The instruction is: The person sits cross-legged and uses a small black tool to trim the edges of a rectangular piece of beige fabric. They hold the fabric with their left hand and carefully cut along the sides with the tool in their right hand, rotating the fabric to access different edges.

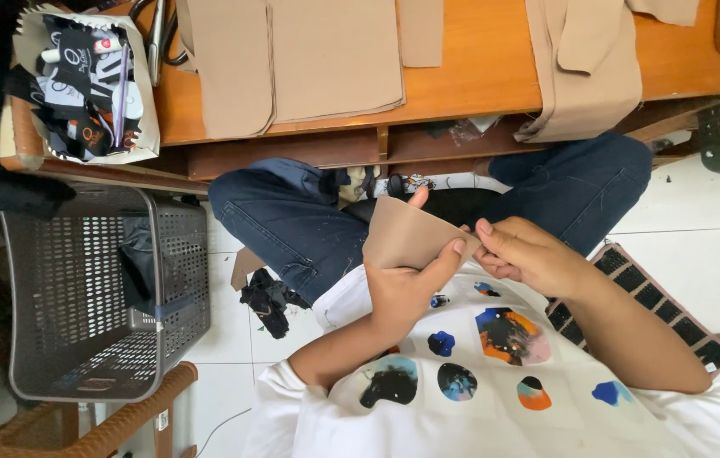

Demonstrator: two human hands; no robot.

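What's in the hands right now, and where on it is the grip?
A tan fabric piece. The left hand holds its near edge, thumb behind and fingers in front; the right hand pinches its right corner between thumb and fingertips.

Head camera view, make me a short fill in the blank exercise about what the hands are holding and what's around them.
1. Both hands, the left hand and the right hand, hold a piece of ____ coloured fabric.
2. More cut fabric pieces lie on the ____ table.
3. The grey perforated basket stands on the person's ____ side.
4. The person's legs are in dark blue ____.

Missing words: tan; wooden; left; jeans
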